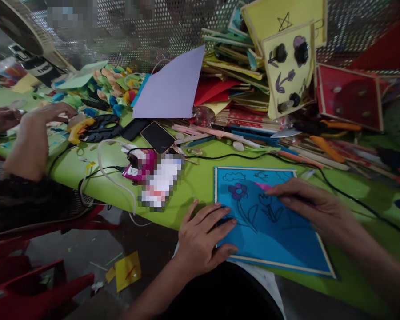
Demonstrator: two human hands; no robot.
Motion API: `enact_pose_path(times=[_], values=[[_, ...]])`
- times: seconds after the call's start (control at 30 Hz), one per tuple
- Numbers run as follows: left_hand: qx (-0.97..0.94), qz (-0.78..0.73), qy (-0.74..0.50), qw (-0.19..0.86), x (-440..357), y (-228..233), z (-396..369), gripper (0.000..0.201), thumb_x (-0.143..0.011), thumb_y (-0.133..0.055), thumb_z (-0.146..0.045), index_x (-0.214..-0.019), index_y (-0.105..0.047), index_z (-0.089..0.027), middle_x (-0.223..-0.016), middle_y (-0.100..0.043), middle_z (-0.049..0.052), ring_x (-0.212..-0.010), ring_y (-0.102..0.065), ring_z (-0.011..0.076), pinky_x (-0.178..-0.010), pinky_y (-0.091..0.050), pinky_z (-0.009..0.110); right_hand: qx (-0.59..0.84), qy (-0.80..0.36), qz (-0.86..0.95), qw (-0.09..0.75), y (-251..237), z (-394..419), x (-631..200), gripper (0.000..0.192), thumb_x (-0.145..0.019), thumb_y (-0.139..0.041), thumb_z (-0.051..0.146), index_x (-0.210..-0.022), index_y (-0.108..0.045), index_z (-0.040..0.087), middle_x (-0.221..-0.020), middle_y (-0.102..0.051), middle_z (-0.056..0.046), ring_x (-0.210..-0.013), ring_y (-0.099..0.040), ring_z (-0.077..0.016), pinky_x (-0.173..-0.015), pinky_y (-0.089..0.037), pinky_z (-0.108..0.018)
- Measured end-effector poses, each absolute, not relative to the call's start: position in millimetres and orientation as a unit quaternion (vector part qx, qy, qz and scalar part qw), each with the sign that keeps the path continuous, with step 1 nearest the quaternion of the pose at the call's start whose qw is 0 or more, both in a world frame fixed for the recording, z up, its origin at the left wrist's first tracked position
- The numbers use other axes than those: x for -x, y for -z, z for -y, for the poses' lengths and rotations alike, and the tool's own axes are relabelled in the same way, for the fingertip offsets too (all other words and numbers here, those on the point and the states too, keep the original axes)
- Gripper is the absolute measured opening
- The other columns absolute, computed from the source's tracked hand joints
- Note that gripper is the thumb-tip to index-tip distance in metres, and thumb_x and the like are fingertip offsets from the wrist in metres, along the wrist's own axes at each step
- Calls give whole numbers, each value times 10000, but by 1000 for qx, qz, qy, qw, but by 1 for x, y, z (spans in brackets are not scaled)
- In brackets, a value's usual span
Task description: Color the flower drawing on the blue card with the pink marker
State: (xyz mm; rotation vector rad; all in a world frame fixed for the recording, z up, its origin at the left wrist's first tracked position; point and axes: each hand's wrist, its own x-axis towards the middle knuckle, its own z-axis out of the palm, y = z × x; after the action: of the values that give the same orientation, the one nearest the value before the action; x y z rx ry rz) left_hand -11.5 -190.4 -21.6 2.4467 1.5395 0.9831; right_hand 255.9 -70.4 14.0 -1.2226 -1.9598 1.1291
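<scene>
A blue board [253, 246] edged with thin pale sticks lies on the green table before me. Drawn on it in dark lines are a purple-petalled flower [238, 191], a tulip-like flower [269, 206] and a cloud. My left hand [203, 238] rests with fingers spread over the board's left edge. Above the tulip drawing, my right hand [306, 200] pinches a small pink piece [262, 186] whose material I cannot make out. Its fingertips are close to the board's surface.
Behind the board lie a black cable [233, 155], sticks and a knife [286, 133]. A phone [158, 138] and a lilac sheet [170, 89] are further left. Framed yellow pictures [288, 71] lean at the back. Another person's arm [30, 138] works at far left, near a glue gun [80, 131].
</scene>
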Motion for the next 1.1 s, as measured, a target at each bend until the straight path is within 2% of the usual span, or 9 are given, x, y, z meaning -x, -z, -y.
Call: enact_pose_path(times=[0.07,0.17,0.23,0.33,0.4,0.47,0.6,0.77,1.1], values=[[-798,-507,-322,44,11,21,191,501,-1047,-360,-553,-1209,-737,-265,-1302,-732,30,-1265,-630,210,-1256,-212,451,463,-459,697,299,-17,72,-261,165,-881,-715,430,-1013,-804,386,-974,-753,-24,-907,-704,-224,-789,-571,-320],[-800,-506,-319,44,12,20,191,491,-1047,-367,-545,-1209,-737,-265,-1301,-733,34,-1272,-628,211,-1263,-197,447,475,-519,652,281,-25,78,-265,506,-730,-860,409,-1220,-733,415,-1062,-744,-50,-961,-706,-263,-754,-604,-326],[-805,-504,-309,47,12,20,190,489,-1051,-362,-536,-1220,-732,-266,-1316,-726,35,-1288,-620,210,-1271,-174,446,486,-528,635,287,-30,81,-262,613,-646,-919,373,-1228,-724,402,-1056,-739,-59,-945,-703,-268,-730,-610,-321],[-815,-498,-291,48,12,18,190,470,-1048,-386,-530,-1255,-717,-267,-1350,-708,31,-1311,-606,207,-1285,-121,444,497,-544,574,357,-32,81,-249,316,-703,-887,391,-993,-779,329,-928,-724,-43,-813,-682,-206,-647,-573,-264],[-821,-494,-282,47,13,17,189,455,-1043,-415,-518,-1276,-708,-260,-1368,-697,32,-1324,-597,210,-1290,-92,441,474,-592,523,390,-27,78,-240,215,-753,-845,431,-881,-779,271,-801,-693,-37,-716,-655,-175,-578,-526,-242],[-823,-493,-279,47,13,16,189,443,-1042,-431,-500,-1290,-703,-253,-1380,-689,38,-1330,-593,214,-1291,-84,444,465,-618,496,394,-20,75,-235,217,-754,-845,425,-828,-770,235,-706,-655,-22,-632,-617,-147,-525,-476,-226],[-823,-492,-281,40,12,15,189,426,-1043,-438,-485,-1284,-705,-255,-1385,-686,37,-1319,-601,211,-1287,-108,440,492,-617,493,368,-4,76,-240,261,-759,-846,428,-866,-729,220,-720,-667,-7,-601,-594,-130,-514,-447,-227],[-819,-498,-283,44,11,17,189,416,-1040,-449,-476,-1282,-705,-256,-1393,-681,24,-1323,-599,208,-1284,-127,434,505,-566,551,347,-2,77,-245,238,-809,-816,421,-832,-672,233,-685,-671,8,-582,-549,-125,-545,-440,-245],[-820,-496,-283,40,12,16,189,408,-1037,-461,-471,-1285,-705,-258,-1385,-686,33,-1324,-601,215,-1271,-179,431,525,-500,600,339,-12,76,-235,322,-796,-792,505,-761,-644,222,-636,-660,-3,-516,-531,-126,-481,-410,-250]])
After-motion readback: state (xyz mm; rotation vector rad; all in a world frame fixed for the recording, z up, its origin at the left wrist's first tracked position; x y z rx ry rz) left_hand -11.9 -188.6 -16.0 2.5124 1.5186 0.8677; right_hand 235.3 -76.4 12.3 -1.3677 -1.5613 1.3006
